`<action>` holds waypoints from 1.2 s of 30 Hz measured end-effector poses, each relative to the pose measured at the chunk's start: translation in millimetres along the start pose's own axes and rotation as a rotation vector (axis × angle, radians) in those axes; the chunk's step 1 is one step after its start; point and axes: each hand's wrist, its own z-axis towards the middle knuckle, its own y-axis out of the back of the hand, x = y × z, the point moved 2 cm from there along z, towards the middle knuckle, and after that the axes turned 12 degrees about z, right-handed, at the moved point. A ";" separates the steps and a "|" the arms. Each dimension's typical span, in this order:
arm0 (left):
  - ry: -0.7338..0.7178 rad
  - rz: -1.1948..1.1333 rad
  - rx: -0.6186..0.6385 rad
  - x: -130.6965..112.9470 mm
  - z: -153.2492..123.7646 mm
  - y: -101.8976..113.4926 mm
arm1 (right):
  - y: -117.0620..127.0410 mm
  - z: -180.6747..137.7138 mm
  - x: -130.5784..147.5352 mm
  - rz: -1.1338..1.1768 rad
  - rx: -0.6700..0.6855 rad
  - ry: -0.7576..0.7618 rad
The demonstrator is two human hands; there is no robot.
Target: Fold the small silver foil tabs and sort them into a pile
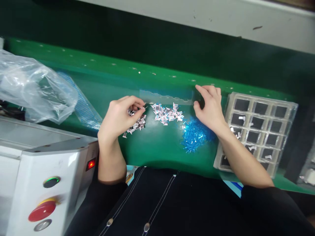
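Left hand [120, 114] pinches 1 tiny piece [144, 108] by pale tabs [140, 124]; right hand [210, 106], half-spread, empty, is near blue film slivers [195, 135].

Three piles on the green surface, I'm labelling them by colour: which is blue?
The rightmost pile, nearest the right hand; the middle pile and left pile look largely whitish.

Piles [167, 114] left of tray [271, 111]

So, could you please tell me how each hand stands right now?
Left hand: closed, a small piece in its pinch grip.
Right hand: open, nothing visible in its grip.
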 end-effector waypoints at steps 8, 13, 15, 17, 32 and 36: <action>-0.109 -0.080 -0.100 -22.3 2.8 -12.7 | 0.9 0.7 1.7 -0.068 -0.044 -0.027; -0.210 -0.133 -0.099 -26.1 3.2 -20.0 | 0.8 0.9 -0.9 -0.066 -0.075 -0.021; -0.227 -0.142 -0.104 -26.4 3.3 -22.0 | 1.5 1.3 -1.2 -0.041 -0.093 -0.013; -0.228 -0.146 -0.109 -27.0 3.3 -23.9 | 2.7 1.8 -0.8 0.000 -0.111 -0.009; -0.305 -0.384 -0.282 -49.4 1.4 -40.6 | 9.0 -9.8 49.4 0.524 -0.256 0.121; -0.352 -0.454 -0.276 -56.1 0.9 -46.0 | 3.3 -26.1 77.0 0.684 -0.125 0.120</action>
